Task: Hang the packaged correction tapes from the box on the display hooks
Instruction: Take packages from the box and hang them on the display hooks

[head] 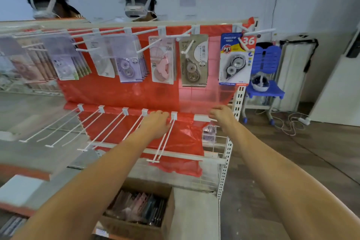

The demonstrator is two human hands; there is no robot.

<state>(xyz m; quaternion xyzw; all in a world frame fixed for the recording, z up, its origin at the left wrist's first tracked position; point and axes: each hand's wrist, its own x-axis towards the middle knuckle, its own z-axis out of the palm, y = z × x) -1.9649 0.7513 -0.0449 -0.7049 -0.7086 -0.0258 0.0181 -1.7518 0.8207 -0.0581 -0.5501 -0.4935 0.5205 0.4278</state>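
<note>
Left hand grips hook base, right hand curled on rail; seat hook squarely before fetching packs from box.

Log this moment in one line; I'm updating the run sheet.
left hand: on lower rail by hook bracket | right hand: on rail | box: tapes inside | lower hooks: bare
</note>
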